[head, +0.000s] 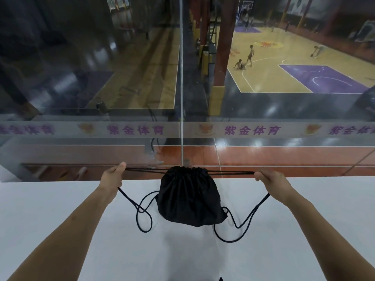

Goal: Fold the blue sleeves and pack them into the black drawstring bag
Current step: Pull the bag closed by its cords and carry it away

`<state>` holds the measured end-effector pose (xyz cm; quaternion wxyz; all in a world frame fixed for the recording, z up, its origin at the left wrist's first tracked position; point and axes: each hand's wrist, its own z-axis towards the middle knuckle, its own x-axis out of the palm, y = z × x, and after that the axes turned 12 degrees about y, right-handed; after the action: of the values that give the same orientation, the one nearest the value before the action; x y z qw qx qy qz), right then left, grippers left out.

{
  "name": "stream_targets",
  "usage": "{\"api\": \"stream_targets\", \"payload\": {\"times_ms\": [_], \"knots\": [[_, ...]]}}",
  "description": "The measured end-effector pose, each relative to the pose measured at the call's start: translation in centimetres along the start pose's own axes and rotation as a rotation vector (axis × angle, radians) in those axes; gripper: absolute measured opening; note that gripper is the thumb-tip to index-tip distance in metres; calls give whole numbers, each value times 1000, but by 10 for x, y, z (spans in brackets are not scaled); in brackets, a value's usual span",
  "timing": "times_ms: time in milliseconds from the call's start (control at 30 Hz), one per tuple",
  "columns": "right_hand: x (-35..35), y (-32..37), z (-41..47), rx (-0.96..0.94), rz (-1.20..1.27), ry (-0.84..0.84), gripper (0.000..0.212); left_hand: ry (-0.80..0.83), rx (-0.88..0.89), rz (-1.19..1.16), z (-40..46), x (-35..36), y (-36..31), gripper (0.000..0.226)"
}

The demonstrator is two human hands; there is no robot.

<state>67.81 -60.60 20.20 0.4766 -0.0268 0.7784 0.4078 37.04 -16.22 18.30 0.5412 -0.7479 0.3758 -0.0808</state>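
Observation:
The black drawstring bag (189, 197) lies on the white table (60, 199), its mouth gathered tight at the far end near the glass. My left hand (113, 175) grips the drawstring cords (146, 169) to the left of the mouth. My right hand (272, 178) grips the cords on the right. Both pairs of cords run taut and level from the mouth to my fists. Slack loops of cord lie on the table on either side of the bag. No blue sleeves are visible; the bag bulges slightly.
A glass wall (182, 98) with a frosted strip of purple lettering stands right behind the table's far edge. Beyond it, far below, is a basketball court with several people on it.

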Motion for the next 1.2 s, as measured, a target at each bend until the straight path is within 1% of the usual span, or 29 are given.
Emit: {"api": "stream_targets", "payload": {"times_ms": [67,133,267,367,500,533,600,700,800,933,1033,1100,1200], "knots": [[-1,-8,-1,23,-2,-32,32,-15,-30,3,6,-8,6,38],[-1,-12,1,40,-2,-47,31,-32,-35,-60,10,-13,11,38],[7,-10,2,42,-9,-67,30,-120,-20,-108,12,-15,17,38],[11,-10,3,46,16,-73,31,-113,-30,-142,13,-16,23,36],[19,-6,8,76,67,-19,32,-30,-38,-193,6,-1,30,28],[23,-4,10,79,84,-4,31,-13,-38,-217,2,6,31,29],[34,1,12,83,115,29,30,25,-37,-217,-8,22,35,36],[51,8,14,84,129,86,27,150,-15,-134,-25,47,44,42],[64,15,16,66,149,131,27,300,-9,-68,-42,70,54,43],[75,21,18,11,168,179,24,410,26,33,-57,91,62,42],[84,24,22,-45,128,211,19,447,57,30,-61,101,68,38],[93,29,25,-87,81,207,12,453,36,-35,-64,106,71,32],[111,42,27,-164,22,202,20,460,49,-74,-63,115,74,32]]}}
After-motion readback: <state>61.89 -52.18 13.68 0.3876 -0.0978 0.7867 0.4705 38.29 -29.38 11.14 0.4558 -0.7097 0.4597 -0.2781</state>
